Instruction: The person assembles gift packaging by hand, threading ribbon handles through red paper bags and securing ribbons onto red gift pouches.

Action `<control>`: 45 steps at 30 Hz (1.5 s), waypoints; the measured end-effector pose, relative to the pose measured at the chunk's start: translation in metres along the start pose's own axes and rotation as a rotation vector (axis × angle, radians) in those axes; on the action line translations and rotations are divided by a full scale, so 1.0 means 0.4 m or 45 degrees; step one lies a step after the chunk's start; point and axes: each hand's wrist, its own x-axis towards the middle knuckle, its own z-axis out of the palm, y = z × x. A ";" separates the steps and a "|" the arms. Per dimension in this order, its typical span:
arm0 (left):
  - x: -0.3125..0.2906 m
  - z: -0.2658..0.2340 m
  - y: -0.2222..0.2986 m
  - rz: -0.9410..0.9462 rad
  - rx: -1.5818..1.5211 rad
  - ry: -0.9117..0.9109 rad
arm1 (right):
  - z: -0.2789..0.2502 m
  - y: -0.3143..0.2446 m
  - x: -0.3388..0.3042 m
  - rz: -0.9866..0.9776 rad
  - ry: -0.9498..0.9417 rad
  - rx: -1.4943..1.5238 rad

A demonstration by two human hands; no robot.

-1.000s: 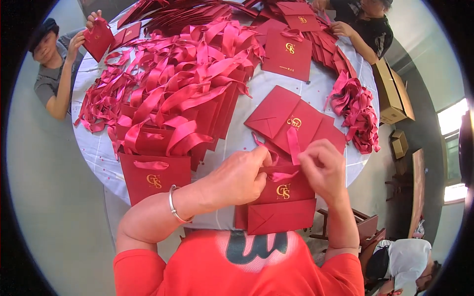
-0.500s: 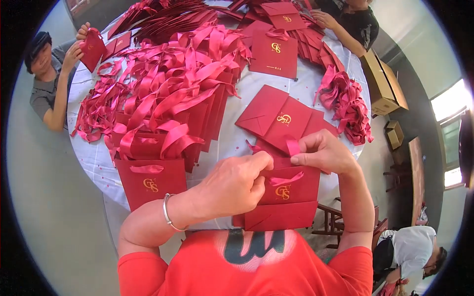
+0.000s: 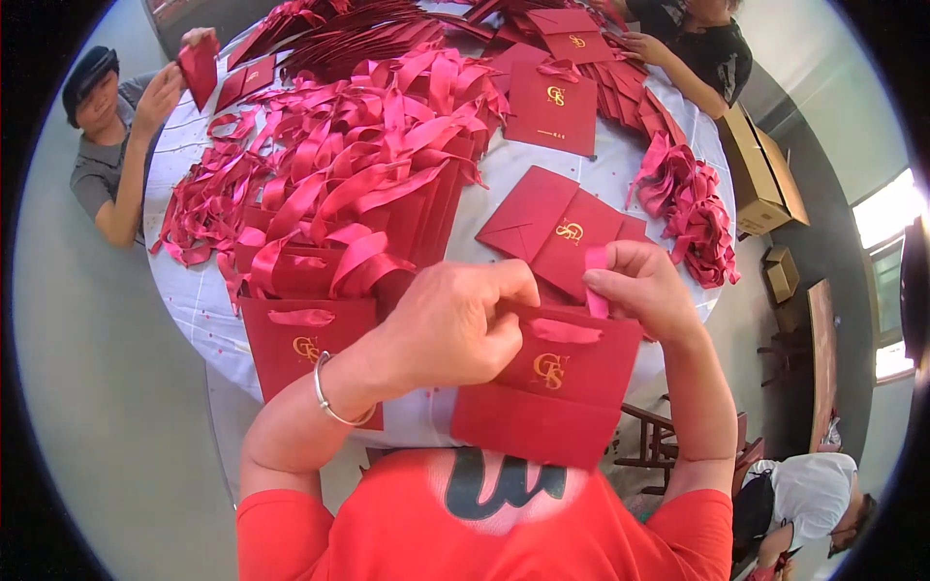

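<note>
I hold a flat dark red paper gift bag point(image 3: 557, 387) with a gold emblem over the near edge of the round white table point(image 3: 203, 300). My left hand point(image 3: 455, 324), a silver bangle on its wrist, pinches the bag's top edge at the left end of its pink-red ribbon handle point(image 3: 567, 331). My right hand point(image 3: 644, 286) grips the other end of that ribbon, which sticks up between its fingers at the bag's top right corner.
A long stack of finished red bags with ribbon handles point(image 3: 358, 184) fills the table's left and middle. Flat red bags point(image 3: 557, 228) lie ahead, loose ribbons point(image 3: 693, 208) at right. Other people sit at far left point(image 3: 107, 145), far right top point(image 3: 697, 44) and lower right point(image 3: 809, 504). Cardboard boxes point(image 3: 760, 174) stand right.
The bag has come closer and higher toward me. My right hand has moved from the bag's middle to its top right corner, pulling the ribbon end up; my left hand stays on the top edge.
</note>
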 end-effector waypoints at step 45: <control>-0.036 0.105 -0.029 0.027 0.542 -0.165 | -0.045 0.059 0.070 -0.315 0.476 -0.011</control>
